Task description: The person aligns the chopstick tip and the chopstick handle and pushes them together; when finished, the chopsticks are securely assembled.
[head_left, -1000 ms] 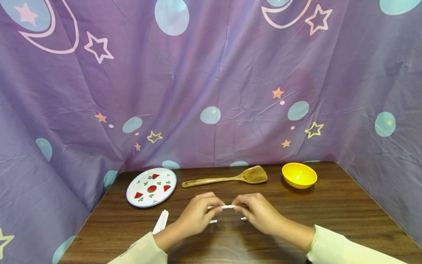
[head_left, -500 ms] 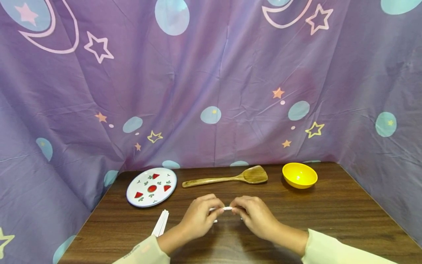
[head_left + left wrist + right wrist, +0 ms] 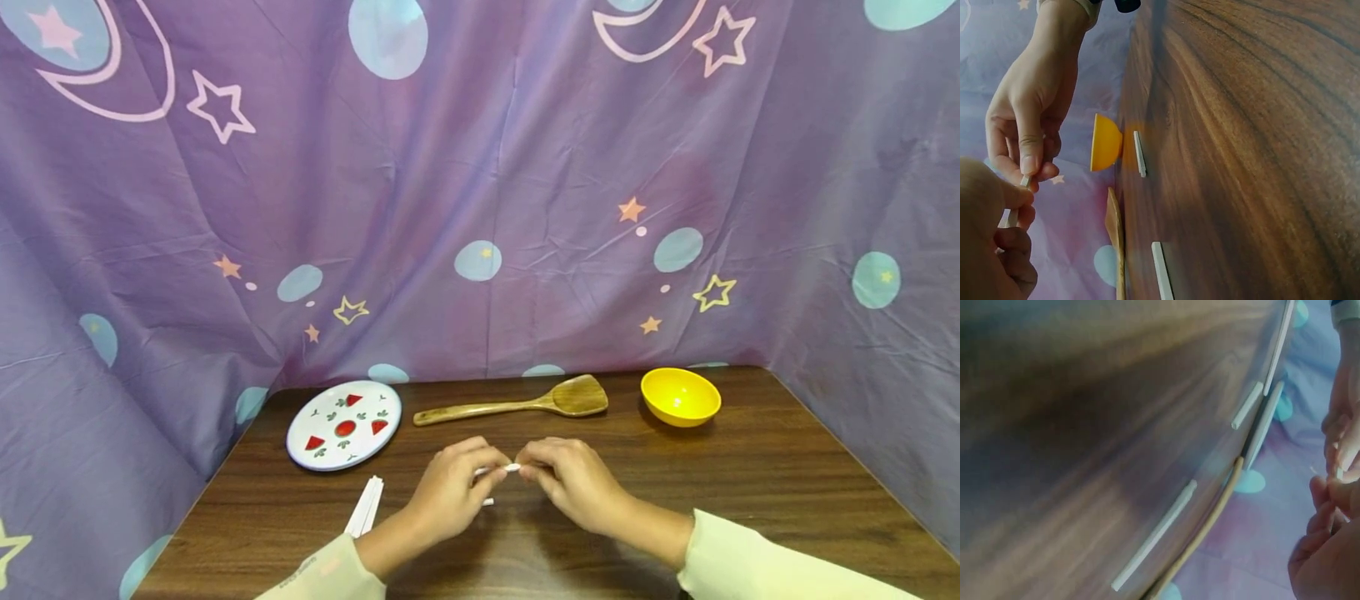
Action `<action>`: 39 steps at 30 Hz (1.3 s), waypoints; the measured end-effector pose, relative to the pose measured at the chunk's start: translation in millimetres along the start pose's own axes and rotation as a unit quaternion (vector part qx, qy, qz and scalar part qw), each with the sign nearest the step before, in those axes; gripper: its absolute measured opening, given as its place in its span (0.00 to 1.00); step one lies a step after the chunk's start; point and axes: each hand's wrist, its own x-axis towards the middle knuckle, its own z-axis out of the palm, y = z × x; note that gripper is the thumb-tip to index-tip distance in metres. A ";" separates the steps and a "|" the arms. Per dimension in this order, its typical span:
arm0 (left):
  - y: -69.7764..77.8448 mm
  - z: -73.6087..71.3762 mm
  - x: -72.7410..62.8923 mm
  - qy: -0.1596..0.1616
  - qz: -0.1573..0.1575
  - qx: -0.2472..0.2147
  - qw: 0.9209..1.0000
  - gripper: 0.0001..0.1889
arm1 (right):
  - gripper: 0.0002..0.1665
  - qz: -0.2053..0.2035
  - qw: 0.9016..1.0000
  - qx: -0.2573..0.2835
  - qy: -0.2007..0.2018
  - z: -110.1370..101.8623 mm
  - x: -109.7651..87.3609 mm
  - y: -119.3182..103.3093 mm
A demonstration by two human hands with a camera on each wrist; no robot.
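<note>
Both hands pinch a thin white stick [image 3: 512, 467] above the middle of the table, fingertips close together. My left hand [image 3: 453, 487] holds one end between thumb and fingers; my right hand [image 3: 573, 485] holds the other. In the left wrist view, the pale stick [image 3: 1012, 217] shows between the left fingers and reaches the right thumb. Fingers hide most of it in the right wrist view. Below the hands, two separate white pieces lie on the wood: one piece [image 3: 1161, 272] near, another piece [image 3: 1140, 153] farther off. A bundle of white sticks [image 3: 365, 506] lies beside the left forearm.
A white plate [image 3: 328, 414] with watermelon pictures sits at the back left. A wooden spatula [image 3: 517, 406] lies along the back, and a yellow bowl [image 3: 680, 398] stands at the back right. A purple patterned cloth [image 3: 480, 183] hangs behind the brown table [image 3: 780, 492].
The right hand has shifted left toward the left hand, narrowing the gap and leaving less of the stick showing. The table piece near the right hand is now hidden in the head view.
</note>
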 end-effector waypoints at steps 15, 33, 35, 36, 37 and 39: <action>1.0 -5.6 -10.7 -0.063 -0.137 -0.200 0.968 0.07 | 0.12 0.249 0.934 0.256 -0.033 -19.7 20.7 20.7; 5.5 -2.7 -26.1 -0.048 -0.151 -0.258 0.953 0.16 | 0.22 0.250 0.908 0.333 -0.039 0.3 26.6 19.5; 0.0 -8.5 -31.6 -0.050 -0.149 -0.223 0.962 0.15 | 0.20 0.242 0.923 0.297 -0.050 -1.0 21.9 27.7; -3.2 -11.7 -35.2 -0.049 -0.148 -0.208 0.966 0.14 | 0.19 0.237 0.930 0.274 -0.058 -1.3 18.7 33.2; -6.4 -15.1 -39.1 -0.049 -0.148 -0.195 0.968 0.14 | 0.17 0.231 0.939 0.248 -0.065 -1.7 15.1 39.1; -13.4 -22.4 -47.7 -0.047 -0.150 -0.177 0.972 0.14 | 0.14 0.214 0.951 0.205 -0.082 -2.7 7.5 50.9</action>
